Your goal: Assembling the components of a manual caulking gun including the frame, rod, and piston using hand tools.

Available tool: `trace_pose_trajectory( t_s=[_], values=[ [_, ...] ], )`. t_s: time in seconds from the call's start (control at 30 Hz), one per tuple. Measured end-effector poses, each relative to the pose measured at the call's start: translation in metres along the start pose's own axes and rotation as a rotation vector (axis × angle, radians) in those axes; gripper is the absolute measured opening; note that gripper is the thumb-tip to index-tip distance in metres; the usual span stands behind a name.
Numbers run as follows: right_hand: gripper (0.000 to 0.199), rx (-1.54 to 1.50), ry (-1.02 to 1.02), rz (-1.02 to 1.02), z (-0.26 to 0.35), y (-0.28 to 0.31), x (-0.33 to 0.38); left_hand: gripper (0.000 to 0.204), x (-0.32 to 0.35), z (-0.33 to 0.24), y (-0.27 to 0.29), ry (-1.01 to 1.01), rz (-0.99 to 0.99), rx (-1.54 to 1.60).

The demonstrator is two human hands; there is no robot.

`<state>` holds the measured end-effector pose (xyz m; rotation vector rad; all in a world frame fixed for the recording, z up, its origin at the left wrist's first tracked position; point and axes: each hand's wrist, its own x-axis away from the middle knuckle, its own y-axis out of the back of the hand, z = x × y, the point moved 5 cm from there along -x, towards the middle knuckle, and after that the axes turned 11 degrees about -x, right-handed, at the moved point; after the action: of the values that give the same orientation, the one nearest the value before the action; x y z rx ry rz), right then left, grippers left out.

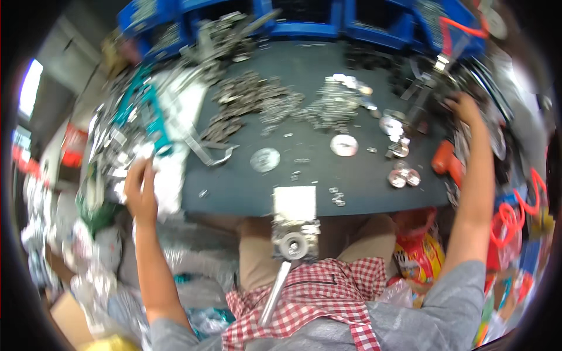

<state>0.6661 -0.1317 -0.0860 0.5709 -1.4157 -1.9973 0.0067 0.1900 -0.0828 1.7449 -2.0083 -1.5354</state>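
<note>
My left hand (pixel 140 190) is at the table's left side, fingers bent together near a teal strip-like part (pixel 153 120) and a white sheet (pixel 172 175). A pale blurred bit shows at its fingertips, too smeared to name. My right hand (pixel 465 109) reaches to the far right, its fingers curled at a dark object below the metal fitting (pixel 442 62) of an orange hose. What it grips is hidden. Between the hands, dark flat metal pieces (pixel 249 96) and shiny metal pieces (pixel 333 102) lie heaped. Two round discs, one clear-grey (pixel 265 159) and one silvery (pixel 343 145), lie nearer me.
Blue bins (pixel 304 29) line the back edge. A small fixture with a round knob (pixel 294 245) and metal lever (pixel 275 295) stands at the front edge. An orange-handled tool (pixel 443 157) and round metal parts (pixel 404 176) lie right. A coiled orange hose (pixel 508 225) hangs beside my arm.
</note>
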Motion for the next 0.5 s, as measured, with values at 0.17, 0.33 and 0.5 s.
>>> trace_pose_trajectory(
  t_s=[0.17,0.33,0.5],
  values=[
    [0.031,-0.042,0.130,0.024,-0.024,-0.001,-0.020,0.037,-0.074,0.073,-0.013,0.260,0.104,-0.133],
    [0.021,-0.318,0.033,0.095,-0.037,-0.010,-0.020,0.066,-0.087,0.086,-0.052,0.460,0.290,-0.570],
    [0.015,-0.523,0.083,0.087,-0.023,-0.011,-0.003,0.067,-0.084,0.121,-0.061,0.685,0.371,-0.260]
  ],
)
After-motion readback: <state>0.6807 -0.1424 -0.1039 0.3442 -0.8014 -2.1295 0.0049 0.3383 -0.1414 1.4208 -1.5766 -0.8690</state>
